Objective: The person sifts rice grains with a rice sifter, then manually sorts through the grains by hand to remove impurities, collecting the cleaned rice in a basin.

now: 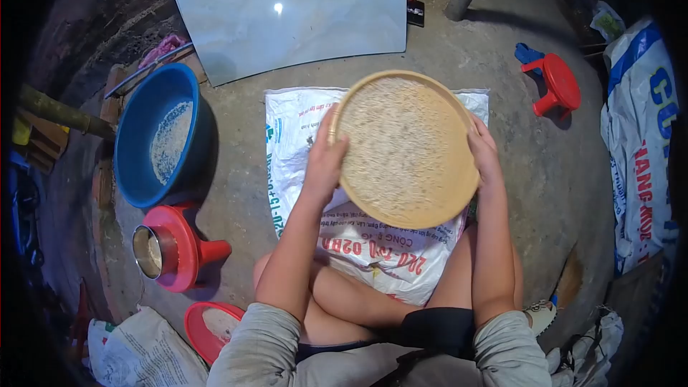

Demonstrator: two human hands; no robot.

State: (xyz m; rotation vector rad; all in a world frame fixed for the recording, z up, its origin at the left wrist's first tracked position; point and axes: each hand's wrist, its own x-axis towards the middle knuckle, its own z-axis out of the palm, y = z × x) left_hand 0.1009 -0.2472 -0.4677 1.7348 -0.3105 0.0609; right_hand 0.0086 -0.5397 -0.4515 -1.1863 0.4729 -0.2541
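Note:
Both my hands grip a round, shallow winnowing basket (467,172) by its rim, above a printed white sack (287,111) spread on the floor. My left hand (328,161) is closed on the basket's left side, thumb over the rim. On the opposite side my right hand (484,147) holds the rim, its fingers partly hidden. Pale grain (394,147), blurred by motion, covers most of the basket's inside and leaves a bare strip along the right. The basket's underside is out of sight.
To the left stand a blue basin (129,165) with grain and a red stool (188,244) bearing a metal container (141,254). A red bowl (193,333) lies lower left. A grey sheet (301,21) is ahead; a small red stool (560,84) and a big sack (638,165) are right.

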